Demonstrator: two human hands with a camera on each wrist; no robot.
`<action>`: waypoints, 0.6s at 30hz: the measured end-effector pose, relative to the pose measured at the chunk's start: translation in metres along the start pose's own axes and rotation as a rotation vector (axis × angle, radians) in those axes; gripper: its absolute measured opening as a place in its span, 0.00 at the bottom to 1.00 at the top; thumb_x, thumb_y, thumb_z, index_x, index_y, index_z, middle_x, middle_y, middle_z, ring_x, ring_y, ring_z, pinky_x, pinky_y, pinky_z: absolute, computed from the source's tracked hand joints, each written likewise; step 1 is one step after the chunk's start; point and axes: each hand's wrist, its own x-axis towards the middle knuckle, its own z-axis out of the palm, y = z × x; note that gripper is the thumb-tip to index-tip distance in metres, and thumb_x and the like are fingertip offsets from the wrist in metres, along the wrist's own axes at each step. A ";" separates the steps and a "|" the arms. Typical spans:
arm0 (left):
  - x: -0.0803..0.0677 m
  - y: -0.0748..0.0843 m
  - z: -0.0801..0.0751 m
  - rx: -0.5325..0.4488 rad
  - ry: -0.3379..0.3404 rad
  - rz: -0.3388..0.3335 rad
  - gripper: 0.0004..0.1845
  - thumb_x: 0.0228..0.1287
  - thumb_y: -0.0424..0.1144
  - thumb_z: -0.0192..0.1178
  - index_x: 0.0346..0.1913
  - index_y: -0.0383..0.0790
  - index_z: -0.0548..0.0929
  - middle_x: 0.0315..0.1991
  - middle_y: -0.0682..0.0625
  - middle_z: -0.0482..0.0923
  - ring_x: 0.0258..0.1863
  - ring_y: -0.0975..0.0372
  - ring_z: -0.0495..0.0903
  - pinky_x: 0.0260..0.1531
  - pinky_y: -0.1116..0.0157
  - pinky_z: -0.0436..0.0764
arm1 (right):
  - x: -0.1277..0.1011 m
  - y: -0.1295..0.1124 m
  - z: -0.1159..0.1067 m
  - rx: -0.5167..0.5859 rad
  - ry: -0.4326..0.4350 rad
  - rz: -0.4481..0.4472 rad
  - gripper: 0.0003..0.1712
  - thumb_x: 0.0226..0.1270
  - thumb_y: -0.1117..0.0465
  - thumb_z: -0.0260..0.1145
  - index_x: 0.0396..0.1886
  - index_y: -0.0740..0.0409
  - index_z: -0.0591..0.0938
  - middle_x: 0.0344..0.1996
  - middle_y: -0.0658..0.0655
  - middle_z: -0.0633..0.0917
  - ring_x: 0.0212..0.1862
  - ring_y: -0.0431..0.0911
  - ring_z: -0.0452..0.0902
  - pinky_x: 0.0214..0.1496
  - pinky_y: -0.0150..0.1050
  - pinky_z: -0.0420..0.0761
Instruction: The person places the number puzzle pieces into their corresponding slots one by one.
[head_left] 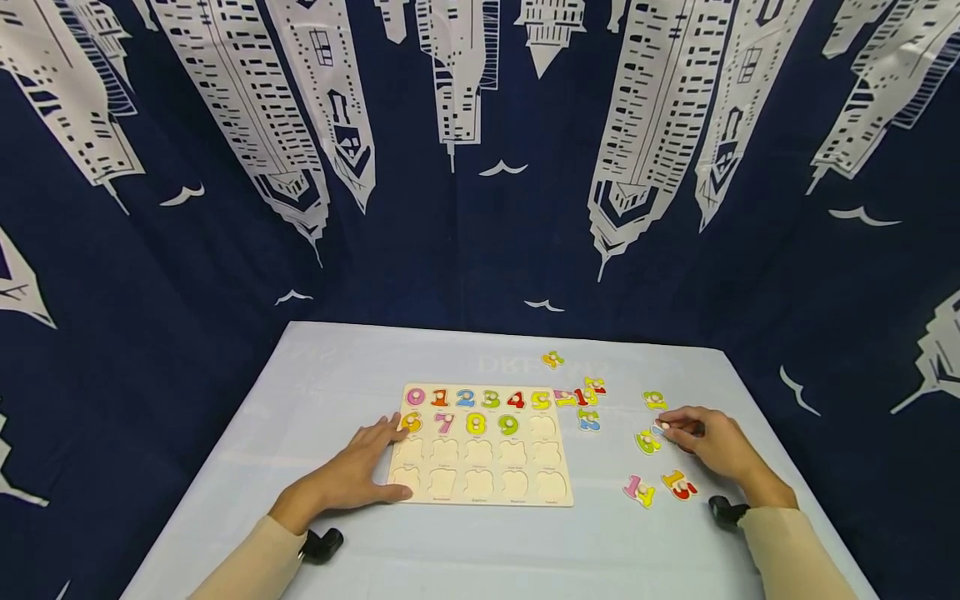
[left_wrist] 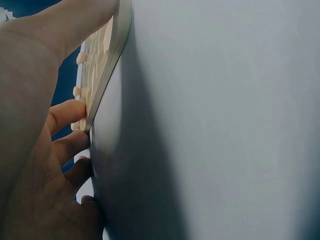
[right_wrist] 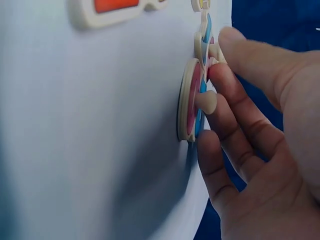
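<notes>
- Left hand [head_left: 352, 471] — fingers straight, lying flat on the left edge of the wooden number puzzle board [head_left: 480, 492], holding nothing.
- Puzzle board — flat on the pale table [head_left: 337, 367], centre; numbers 0 to 9 seated in its upper rows, lower recesses unfilled.
- Right hand [head_left: 712, 446] — thumb and fingertips pinching the peg of a loose number piece [right_wrist: 192, 107], right of the board; the piece touches the table.
- Loose number pieces — scattered on the table right of the board, among them a red-and-yellow 15 [head_left: 678, 484] and a pink-and-yellow piece [head_left: 639, 491].
</notes>
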 end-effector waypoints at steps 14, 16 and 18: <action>-0.001 0.000 -0.001 -0.003 0.008 0.002 0.59 0.67 0.63 0.84 0.91 0.39 0.68 0.98 0.40 0.51 0.97 0.36 0.51 0.96 0.31 0.52 | 0.008 -0.004 0.007 -0.022 0.026 0.034 0.07 0.82 0.64 0.77 0.53 0.62 0.94 0.30 0.51 0.84 0.33 0.42 0.78 0.32 0.31 0.76; -0.001 0.000 -0.001 0.000 0.004 0.004 0.59 0.68 0.64 0.83 0.91 0.39 0.68 0.98 0.40 0.51 0.97 0.37 0.51 0.96 0.31 0.52 | 0.008 -0.006 0.006 -0.019 0.026 0.048 0.08 0.82 0.64 0.77 0.53 0.63 0.93 0.31 0.52 0.84 0.33 0.42 0.78 0.31 0.31 0.77; -0.001 0.001 -0.002 -0.004 0.003 0.010 0.59 0.68 0.64 0.83 0.91 0.39 0.68 0.98 0.40 0.51 0.97 0.36 0.51 0.95 0.30 0.53 | 0.007 -0.009 0.005 -0.011 0.028 0.059 0.09 0.83 0.63 0.77 0.54 0.64 0.92 0.33 0.53 0.85 0.33 0.43 0.79 0.31 0.31 0.79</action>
